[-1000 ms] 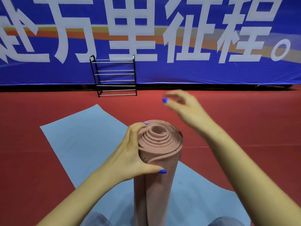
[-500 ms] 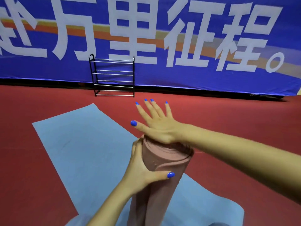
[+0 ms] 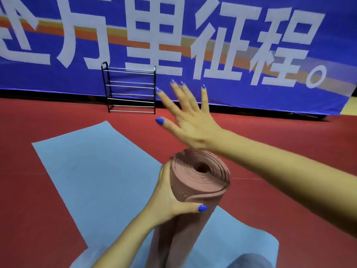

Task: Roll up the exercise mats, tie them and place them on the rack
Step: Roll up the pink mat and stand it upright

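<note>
Pink foam exercise mat [image 3: 193, 190] — rolled, upright, gripped by left hand [image 3: 170, 198]; right hand [image 3: 191, 120] spread flat above. Untied; blue mat [image 3: 92, 171] unrolled — black wire rack [image 3: 131, 89] bare.

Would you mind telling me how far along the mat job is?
Done: the pink mat is rolled, standing on end. In hand: the left hand grips it; the right hand hovers open above its top. Left: no tie visible, blue mat lies flat, rack holds nothing.
</note>
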The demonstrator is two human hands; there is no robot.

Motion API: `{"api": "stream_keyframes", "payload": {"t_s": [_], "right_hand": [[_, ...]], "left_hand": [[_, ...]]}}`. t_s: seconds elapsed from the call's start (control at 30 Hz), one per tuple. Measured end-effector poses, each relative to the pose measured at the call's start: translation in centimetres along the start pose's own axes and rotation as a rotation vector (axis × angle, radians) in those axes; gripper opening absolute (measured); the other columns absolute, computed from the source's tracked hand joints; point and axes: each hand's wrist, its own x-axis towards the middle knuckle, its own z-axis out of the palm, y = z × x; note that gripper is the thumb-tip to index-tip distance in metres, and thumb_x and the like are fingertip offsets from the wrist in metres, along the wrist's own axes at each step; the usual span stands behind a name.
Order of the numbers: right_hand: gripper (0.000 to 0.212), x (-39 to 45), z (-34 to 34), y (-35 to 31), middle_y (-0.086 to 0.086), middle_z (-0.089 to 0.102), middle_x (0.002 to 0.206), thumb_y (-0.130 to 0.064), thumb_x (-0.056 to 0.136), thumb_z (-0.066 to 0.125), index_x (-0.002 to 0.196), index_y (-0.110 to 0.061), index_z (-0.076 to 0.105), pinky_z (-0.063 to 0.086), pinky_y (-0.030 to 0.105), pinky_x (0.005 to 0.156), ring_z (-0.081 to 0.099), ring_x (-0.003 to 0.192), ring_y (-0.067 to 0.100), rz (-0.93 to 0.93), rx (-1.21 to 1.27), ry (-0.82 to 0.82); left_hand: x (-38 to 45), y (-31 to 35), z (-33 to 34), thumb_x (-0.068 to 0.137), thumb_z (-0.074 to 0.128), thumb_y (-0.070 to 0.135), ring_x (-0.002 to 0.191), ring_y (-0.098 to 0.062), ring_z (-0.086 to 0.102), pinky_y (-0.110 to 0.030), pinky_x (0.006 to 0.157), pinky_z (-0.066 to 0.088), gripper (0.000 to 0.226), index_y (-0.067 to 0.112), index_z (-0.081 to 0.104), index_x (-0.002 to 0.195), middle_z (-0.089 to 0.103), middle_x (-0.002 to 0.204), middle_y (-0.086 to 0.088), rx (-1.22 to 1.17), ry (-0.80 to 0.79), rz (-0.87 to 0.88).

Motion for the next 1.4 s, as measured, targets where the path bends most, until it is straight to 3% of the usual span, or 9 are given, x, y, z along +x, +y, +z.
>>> {"api": "stream_keyframes", "payload": {"t_s": [0.17, 0.23, 0.37, 0.57, 0.73, 1.03, 1.27, 1.33, 1.4], "right_hand": [[0.068, 4.7, -9.7, 1.6, 0.009, 0.003, 0.16, -0.06, 0.094, -0.006, 0.152, -0.028, 0.008, -0.007, 0.063, 0.111, -0.002, 0.146, 0.032, 0.161, -0.142, 0.403], [0.096, 2.9, -5.9, 1.2, 0.01, -0.002, 0.16, -0.069, 0.075, -0.028, 0.153, -0.023, 0.005, -0.011, 0.059, 0.11, -0.004, 0.147, 0.029, 0.23, -0.131, 0.36], [0.085, -2.9, 3.0, 0.2, 0.012, 0.007, 0.159, -0.071, 0.081, 0.006, 0.152, -0.025, 0.015, -0.027, 0.05, 0.107, 0.008, 0.147, 0.03, 0.133, -0.079, 0.055], [0.061, -6.4, 2.4, 2.7, 0.01, 0.034, 0.151, -0.058, 0.094, 0.028, 0.148, -0.029, 0.03, 0.013, 0.059, 0.113, 0.035, 0.138, 0.026, 0.041, -0.148, 0.185], [0.064, -13.1, 0.1, 8.9, 0.013, 0.049, 0.132, -0.044, 0.092, 0.041, 0.149, -0.018, 0.027, 0.032, 0.046, 0.101, 0.046, 0.119, 0.028, 0.483, 0.149, 0.333], [0.081, -38.1, 11.8, 12.1, 0.02, 0.039, 0.137, -0.028, 0.085, 0.064, 0.15, -0.02, 0.016, 0.04, 0.037, 0.098, 0.042, 0.126, 0.035, 1.291, 0.585, -0.374], [0.065, -55.9, 22.9, 6.6, 0.006, 0.058, 0.121, -0.039, 0.071, 0.07, 0.128, -0.015, 0.053, 0.044, 0.023, 0.09, 0.057, 0.111, 0.02, 1.53, 0.61, -0.868], [0.071, -58.3, 23.4, 5.2, 0.006, 0.047, 0.141, -0.055, 0.088, 0.047, 0.146, -0.017, 0.034, 0.035, 0.022, 0.104, 0.047, 0.127, 0.019, 1.612, 0.628, -0.79], [0.126, -59.9, 23.9, 4.0, 0.01, 0.038, 0.149, -0.094, 0.054, -0.001, 0.15, -0.016, 0.025, 0.027, 0.024, 0.11, 0.038, 0.135, 0.022, 1.679, 0.625, -0.694]], "left_hand": [[-0.4, -1.5, -0.4, 0.037, 0.09, 0.05, 0.134, -0.003, 0.037, -0.036, 0.112, 0.034, 0.13, 0.03, 0.021, 0.145, 0.036, 0.145, 0.009, -0.026, 0.043, -0.004], [-0.5, -1.4, -0.6, 0.037, 0.09, 0.053, 0.136, -0.004, 0.035, -0.035, 0.112, 0.034, 0.131, 0.029, 0.02, 0.146, 0.034, 0.147, 0.01, -0.006, 0.042, -0.014], [-0.9, -0.8, 0.1, 0.037, 0.087, 0.058, 0.137, 0.002, 0.03, -0.029, 0.111, 0.035, 0.135, 0.029, 0.014, 0.147, 0.029, 0.147, 0.013, 0.035, 0.022, -0.024], [-0.3, 0.3, 1.5, 0.04, 0.088, 0.053, 0.137, 0.001, 0.03, -0.031, 0.113, 0.033, 0.123, 0.041, 0.018, 0.141, 0.029, 0.147, 0.014, 0.038, -0.043, 0.01], [0.2, 0.6, 3.9, 0.039, 0.09, 0.051, 0.135, 0.0, 0.033, -0.029, 0.112, 0.032, 0.121, 0.045, 0.021, 0.138, 0.033, 0.144, 0.012, 0.029, -0.097, 0.062], [2.4, 1.9, 12.3, 0.034, 0.083, 0.054, 0.117, 0.026, 0.031, 0.005, 0.091, 0.026, 0.111, 0.053, 0.025, 0.128, 0.031, 0.132, 0.024, 0.117, -0.283, 0.111], [1.3, 2.0, 21.1, 0.035, 0.082, 0.056, 0.115, 0.028, 0.028, 0.009, 0.084, 0.024, 0.115, 0.049, 0.023, 0.134, 0.028, 0.126, 0.033, 0.185, -0.565, 0.168], [0.7, 1.8, 23.3, 0.036, 0.081, 0.057, 0.115, 0.027, 0.028, 0.008, 0.084, 0.023, 0.113, 0.052, 0.022, 0.132, 0.028, 0.127, 0.032, 0.22, -0.651, 0.184], [0.1, 1.4, 25.1, 0.036, 0.081, 0.059, 0.118, 0.021, 0.03, 0.003, 0.089, 0.024, 0.114, 0.054, 0.022, 0.133, 0.03, 0.128, 0.028, 0.263, -0.739, 0.187]]}}
